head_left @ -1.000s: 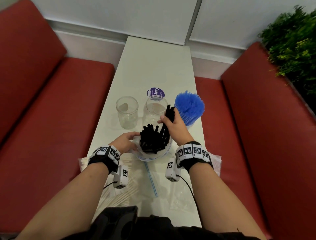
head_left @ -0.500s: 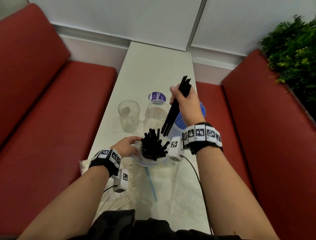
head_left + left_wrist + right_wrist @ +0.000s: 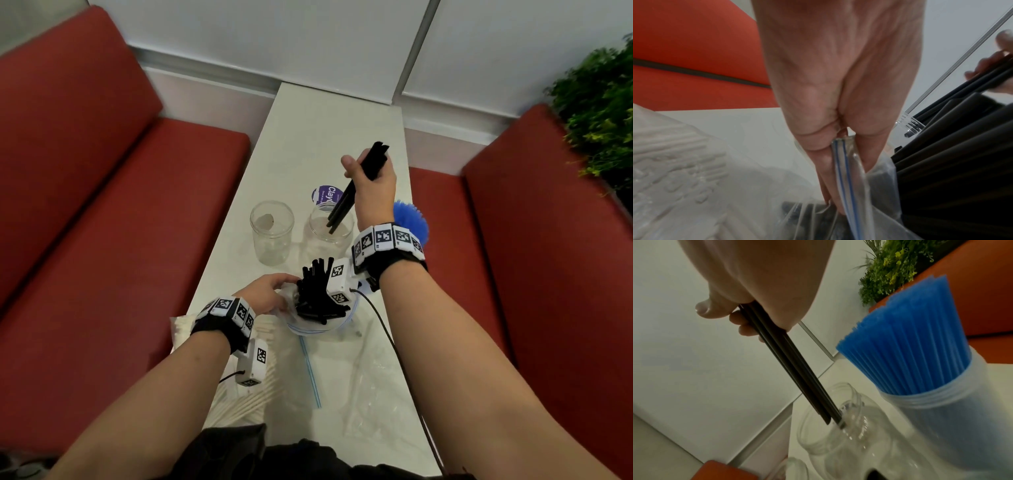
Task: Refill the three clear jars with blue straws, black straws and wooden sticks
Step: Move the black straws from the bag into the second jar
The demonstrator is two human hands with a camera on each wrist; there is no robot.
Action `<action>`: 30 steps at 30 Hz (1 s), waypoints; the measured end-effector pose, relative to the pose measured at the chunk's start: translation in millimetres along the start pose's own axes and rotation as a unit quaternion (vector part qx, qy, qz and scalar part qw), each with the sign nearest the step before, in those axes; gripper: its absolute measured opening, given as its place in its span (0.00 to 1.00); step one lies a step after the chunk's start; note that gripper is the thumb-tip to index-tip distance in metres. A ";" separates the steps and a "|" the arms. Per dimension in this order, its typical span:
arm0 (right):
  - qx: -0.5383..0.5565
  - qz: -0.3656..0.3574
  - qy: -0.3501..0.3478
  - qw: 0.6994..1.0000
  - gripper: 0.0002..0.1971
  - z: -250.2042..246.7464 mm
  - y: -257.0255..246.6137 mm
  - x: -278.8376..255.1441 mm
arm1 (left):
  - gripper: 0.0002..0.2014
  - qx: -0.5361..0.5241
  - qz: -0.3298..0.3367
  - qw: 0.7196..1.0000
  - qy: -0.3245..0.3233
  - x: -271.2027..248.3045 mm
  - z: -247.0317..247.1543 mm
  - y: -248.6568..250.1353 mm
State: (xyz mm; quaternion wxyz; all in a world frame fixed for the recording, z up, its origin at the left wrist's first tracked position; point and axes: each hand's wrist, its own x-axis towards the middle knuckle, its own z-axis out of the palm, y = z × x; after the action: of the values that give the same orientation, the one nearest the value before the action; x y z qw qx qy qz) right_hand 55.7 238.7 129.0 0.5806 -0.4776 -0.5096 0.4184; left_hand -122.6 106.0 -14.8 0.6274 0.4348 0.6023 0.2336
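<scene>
My right hand (image 3: 371, 178) grips a small bunch of black straws (image 3: 356, 186) (image 3: 789, 363), tilted, with their lower ends inside the mouth of the middle clear jar (image 3: 330, 229) (image 3: 840, 434). To its right a jar packed with blue straws (image 3: 412, 224) (image 3: 906, 344) stands partly behind my wrist. A clear jar (image 3: 271, 231) holding only a small scrap stands at the left. My left hand (image 3: 267, 294) (image 3: 838, 146) pinches the blue-striped rim of a clear zip bag (image 3: 318, 325) (image 3: 846, 178) that holds many black straws (image 3: 317, 291).
A purple lid (image 3: 325, 193) lies behind the middle jar. Wooden sticks in a plastic bag (image 3: 239, 404) lie near the white table's (image 3: 329, 130) front left edge, and an emptied clear bag (image 3: 370, 387) at front right. Red benches flank the table; a green plant (image 3: 599, 113) stands at right.
My right hand pulled a bunch of black straws up out of the bag, carried it left and back, and lowered its ends into the middle jar. My left hand stayed on the bag.
</scene>
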 end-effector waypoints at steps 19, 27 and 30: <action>-0.053 0.089 -0.092 0.990 0.14 -9.8 60.0 -22.1 | 0.34 0.013 -0.011 1.000 0.005 5.0 -2.6 -7.5; -0.128 0.035 -0.103 0.986 0.14 -26.7 55.0 -40.2 | 0.32 0.019 -0.010 1.000 0.011 4.2 -2.9 -8.7; -0.095 0.019 -0.076 0.992 0.16 -43.1 47.6 -55.0 | 0.32 0.023 -0.007 1.000 0.008 5.1 -3.4 -9.1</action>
State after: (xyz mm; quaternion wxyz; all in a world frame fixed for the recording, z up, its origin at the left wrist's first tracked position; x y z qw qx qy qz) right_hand 91.3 188.9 70.7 0.4844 -0.5066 -0.5805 0.4143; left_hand -127.1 106.3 -24.8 0.6141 0.4433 0.6153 0.2184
